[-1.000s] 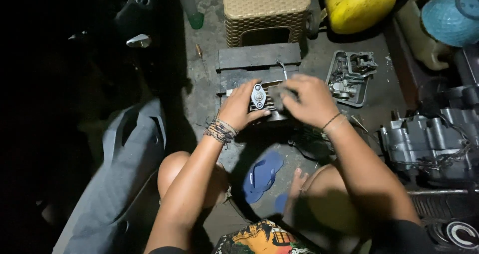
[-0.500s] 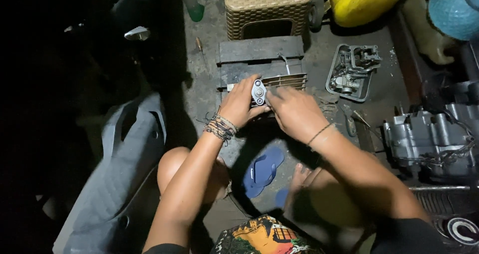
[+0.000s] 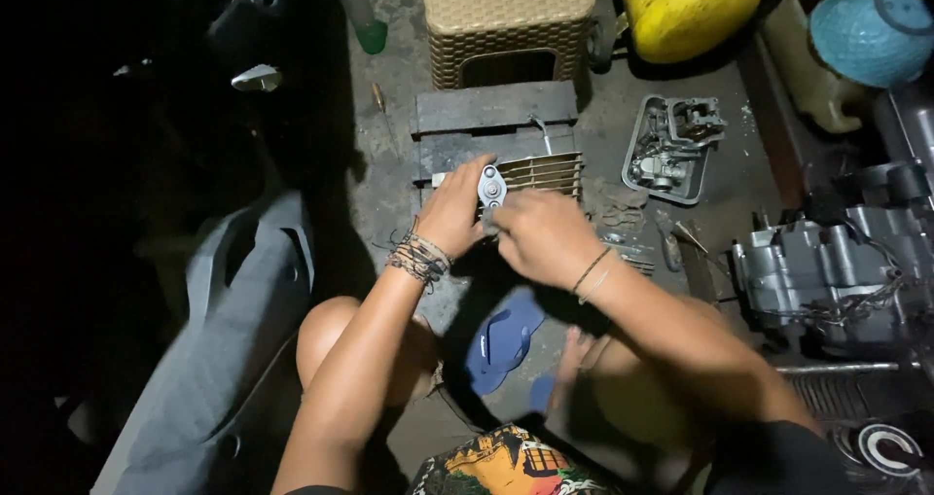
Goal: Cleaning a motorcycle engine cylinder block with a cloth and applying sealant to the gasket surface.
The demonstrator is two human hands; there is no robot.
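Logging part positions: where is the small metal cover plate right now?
In the head view, centre frame, the small metal cover plate sits between left hand and right hand, against the finned engine part.

left hand point(image 3: 455, 213): fingers curled, gripping | right hand point(image 3: 541, 234): knuckles up, fingers bent | wrists close

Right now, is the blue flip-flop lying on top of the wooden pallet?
No. The blue flip-flop lies on the floor near the person's knees, below both hands, apart from the wooden pallet farther up.
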